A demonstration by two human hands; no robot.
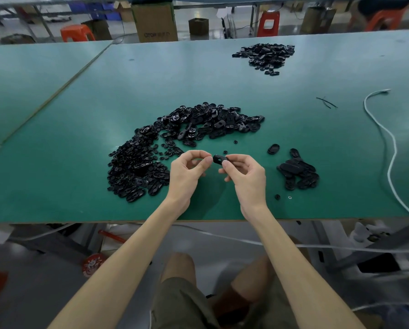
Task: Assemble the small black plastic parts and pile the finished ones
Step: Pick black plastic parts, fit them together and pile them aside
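Green table (56, 162) | big parts heap (175, 138) | small pile (298, 172) (right) | white cable (394, 148)

Bare mat (222, 91) between parts heap (139, 172) and finished pile (298, 174); cable (388, 143) far right.

On the counter (103, 96) a large heap of parts (137, 162) is spread left of centre, with a small pile (298, 173) to its right; a single part (218, 159) is held above the gap between them. A third pile (265, 55) is placed far behind, and a cable (394, 150) is laid along the right side

Glossy black plastic parts (194, 129); matt green, perhaps rubber, table (103, 91).
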